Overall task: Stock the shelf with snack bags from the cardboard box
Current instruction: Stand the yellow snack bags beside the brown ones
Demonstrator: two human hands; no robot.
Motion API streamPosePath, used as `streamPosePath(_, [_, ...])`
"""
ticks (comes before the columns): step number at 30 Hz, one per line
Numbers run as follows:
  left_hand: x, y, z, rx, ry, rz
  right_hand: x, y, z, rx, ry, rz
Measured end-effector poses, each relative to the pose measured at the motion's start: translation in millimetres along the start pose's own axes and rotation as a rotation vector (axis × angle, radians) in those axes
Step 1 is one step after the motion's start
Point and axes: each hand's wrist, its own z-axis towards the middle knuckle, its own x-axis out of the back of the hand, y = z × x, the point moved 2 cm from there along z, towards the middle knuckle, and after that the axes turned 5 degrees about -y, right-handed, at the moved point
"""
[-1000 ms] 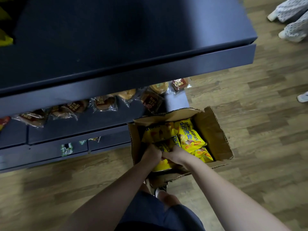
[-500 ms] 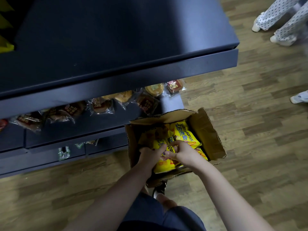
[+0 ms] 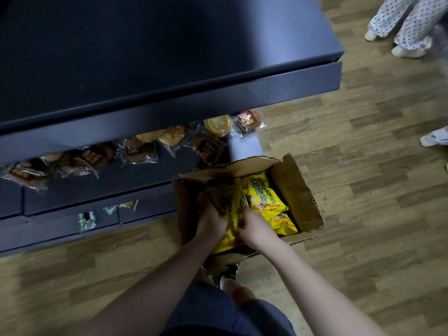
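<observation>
Hands deep in an open brown cardboard box (image 3: 294, 190) on the wood floor: left hand (image 3: 210, 223) and right hand (image 3: 254, 227) both grasp one yellow snack bag (image 3: 226, 204), with more yellow bags (image 3: 263, 197) packed beside it. Just beyond, the dark shelf (image 3: 169, 76) looks bare on top, so stocking seems barely begun; wrapped buns (image 3: 135, 150) line a lower tier

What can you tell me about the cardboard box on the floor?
The cardboard box is brown corrugated card, open at the top with its flaps folded out and torn, jagged edges. It sits on the wooden floor against the dark shelf unit. Inside lie yellow snack bags. The left hand and right hand reach in and grip the bags.
</observation>
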Motion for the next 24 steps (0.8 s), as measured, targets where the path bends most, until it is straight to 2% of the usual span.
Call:
streamPosePath(4, [-11.2, -1.8, -0.8, -0.166, 0.055, 0.434, -2.3, -7.6, 7.7, -0.007, -0.019, -0.13])
streamPosePath(6, [-15.9, -2.1, -0.8, -0.233, 0.031, 0.579, 14.9, -6.1, 14.5, -0.038, 0.088, -0.152])
streamPosePath(8, [-20.3, -2.1, 0.4, -0.268, -0.001, 0.614, 35.8, -0.4, 24.2, -0.039, 0.236, -0.198])
streamPosePath(10, [-23.7, -1.1, 3.8, -0.28, -0.022, 0.633, 49.0, 6.8, 36.5, 0.008, 0.292, -0.269])
streamPosePath(15, [-25.8, 3.4, 18.1, -0.202, -0.081, 0.741, 49.7, 27.0, 67.9, 0.083, 0.166, -0.525])
streamPosePath(20, [-22.7, 7.4, 18.5, -0.205, -0.067, 0.813, 35.5, 30.7, 83.1, 0.004, 0.128, -0.438])
streamPosePath(24, [-27.2, 1.4, 20.6, -0.246, -0.062, 0.882, 29.8, 32.6, 85.2, -0.04, 0.187, -0.439])
